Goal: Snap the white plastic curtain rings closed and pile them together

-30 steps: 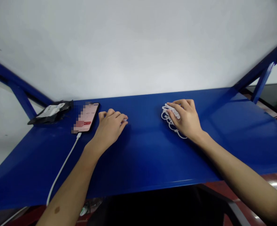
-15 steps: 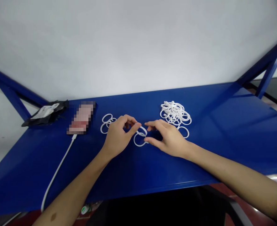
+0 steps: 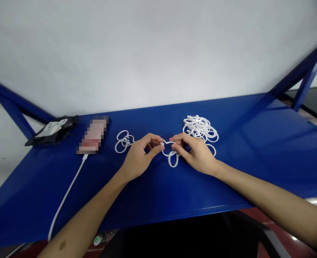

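Note:
My left hand (image 3: 138, 159) and my right hand (image 3: 198, 154) meet above the middle of the blue shelf (image 3: 158, 186). Both pinch a pair of white plastic rings (image 3: 170, 152) held between their fingertips; one ring hangs down from the other. A heap of several white rings (image 3: 200, 129) lies just behind my right hand. A smaller group of white rings (image 3: 123, 140) lies on the shelf behind my left hand.
A phone (image 3: 94, 139) lies at the left with a white cable (image 3: 64, 199) running off the front edge. A black packet with a white label (image 3: 52, 129) sits at the far left. Blue frame struts (image 3: 303, 89) rise at both ends before a white wall.
My hands left the two ring piles and came together at the middle. They lifted a pair of rings off the shelf and now pinch them from both sides.

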Tool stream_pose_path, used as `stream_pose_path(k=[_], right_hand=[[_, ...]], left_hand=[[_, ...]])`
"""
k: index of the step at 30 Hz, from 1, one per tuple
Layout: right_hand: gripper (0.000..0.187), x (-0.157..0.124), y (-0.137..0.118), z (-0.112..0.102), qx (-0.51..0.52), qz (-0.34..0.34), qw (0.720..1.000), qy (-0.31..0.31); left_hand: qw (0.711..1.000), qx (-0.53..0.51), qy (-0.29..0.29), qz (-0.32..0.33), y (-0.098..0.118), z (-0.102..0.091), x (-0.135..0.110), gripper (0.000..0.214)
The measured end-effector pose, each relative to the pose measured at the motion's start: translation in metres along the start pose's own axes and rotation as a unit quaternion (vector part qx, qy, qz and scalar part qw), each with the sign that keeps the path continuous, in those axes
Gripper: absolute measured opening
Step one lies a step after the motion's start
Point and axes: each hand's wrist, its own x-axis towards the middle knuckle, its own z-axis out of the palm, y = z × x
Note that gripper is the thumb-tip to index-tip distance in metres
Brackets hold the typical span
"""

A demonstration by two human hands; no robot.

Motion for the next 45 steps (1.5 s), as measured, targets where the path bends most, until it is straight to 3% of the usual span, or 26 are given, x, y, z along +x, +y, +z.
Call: stream_pose_path(k=[12, 18, 27, 33, 42, 45], right_hand=[[0.017, 0.000, 0.002, -0.003, -0.012, -0.025, 0.999, -0.023], [0.014, -0.005, -0.006, -0.006, 0.017, -0.064, 0.994, -0.085], [0.016, -0.004, -0.007, 0.003, 0.023, 0.001, 1.000, 0.006], [0.016, -0.004, -0.005, 0.002, 0.035, 0.012, 0.999, -0.026], [0.018, -0.009, -0.006, -0.001, 0.057, 0.003, 0.992, -0.110], [0.016, -0.004, -0.003, 0.000, 0.026, -0.001, 0.998, -0.062]], left_hand=[[1.000, 0.005, -0.015, 0.020, 0.004, 0.000, 0.001, 0.017], [0.999, 0.026, 0.012, 0.045, -0.003, 0.002, 0.002, 0.009], [0.996, -0.014, 0.029, 0.077, -0.013, 0.004, 0.006, 0.016], [0.997, -0.028, 0.027, 0.072, -0.015, 0.004, 0.003, 0.015], [0.987, 0.042, 0.064, 0.138, -0.008, 0.008, 0.002, 0.027], [0.984, 0.082, 0.090, 0.131, -0.005, 0.010, 0.003, 0.030]])
